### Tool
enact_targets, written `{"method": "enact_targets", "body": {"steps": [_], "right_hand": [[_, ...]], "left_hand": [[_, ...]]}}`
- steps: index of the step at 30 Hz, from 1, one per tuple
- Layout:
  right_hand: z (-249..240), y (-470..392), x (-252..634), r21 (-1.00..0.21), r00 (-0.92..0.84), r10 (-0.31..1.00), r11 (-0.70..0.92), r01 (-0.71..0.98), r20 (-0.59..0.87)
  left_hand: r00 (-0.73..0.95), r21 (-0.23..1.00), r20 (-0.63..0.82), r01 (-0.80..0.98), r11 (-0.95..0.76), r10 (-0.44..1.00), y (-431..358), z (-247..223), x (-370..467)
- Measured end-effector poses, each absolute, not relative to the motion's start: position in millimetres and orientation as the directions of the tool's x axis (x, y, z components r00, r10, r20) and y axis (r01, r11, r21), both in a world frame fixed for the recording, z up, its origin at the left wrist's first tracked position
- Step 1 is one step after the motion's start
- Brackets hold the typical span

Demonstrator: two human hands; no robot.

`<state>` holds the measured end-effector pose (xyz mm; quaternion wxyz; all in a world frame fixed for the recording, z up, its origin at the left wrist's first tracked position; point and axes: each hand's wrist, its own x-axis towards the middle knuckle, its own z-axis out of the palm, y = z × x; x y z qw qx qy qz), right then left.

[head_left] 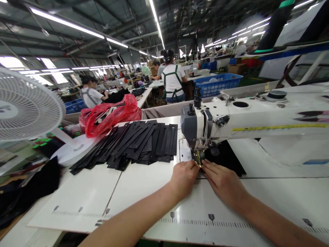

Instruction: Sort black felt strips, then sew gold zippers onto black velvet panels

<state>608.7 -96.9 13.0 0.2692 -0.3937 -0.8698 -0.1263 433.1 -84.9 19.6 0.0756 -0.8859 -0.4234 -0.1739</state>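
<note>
Under the presser foot of a white sewing machine (226,116) lies black fabric (227,159), spread to the right beneath the machine arm. A narrow gold-coloured strip (198,159), perhaps a zip, runs from the needle area toward me. Just left of this strip, my left hand (184,178) is closed with curled fingers at the fabric's near edge; the fingertips are partly hidden. On the strip's right side, my right hand (224,181) lies with its fingers stretched out flat on the fabric, fingertips close to the presser foot.
Many black strips with small holes (144,142) are piled left of the machine. Behind them sits a red plastic bag (110,115). A white fan (28,106) stands at the left. Farther off are a blue basket (218,84) and co-workers (173,80). A ruler scale (205,222) marks the table's front edge.
</note>
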Motion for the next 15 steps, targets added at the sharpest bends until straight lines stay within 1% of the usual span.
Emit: {"method": "enact_targets", "body": {"steps": [4,8,12,15], "right_hand": [[9.8,-90.0,608.6,0.02,-0.543,0.601,0.659,0.752,0.586],[8.0,-81.9,606.5,0.014,-0.534,0.606,0.654,0.756,0.59],[11.6,-75.7,603.9,-0.016,-0.512,0.637,0.636,0.772,0.576],[11.8,-76.2,603.0,-0.017,-0.504,0.633,0.632,0.775,0.587]], "left_hand": [[0.573,0.0,0.393,0.783,-0.623,0.72,-78.3,15.8,433.0],[0.547,0.017,0.422,0.793,-0.609,0.723,-70.9,10.8,434.2],[0.501,0.081,0.452,0.801,-0.593,0.738,-63.2,9.7,437.0],[0.483,0.176,0.439,0.781,-0.6,0.758,-64.9,11.2,435.3]]}}
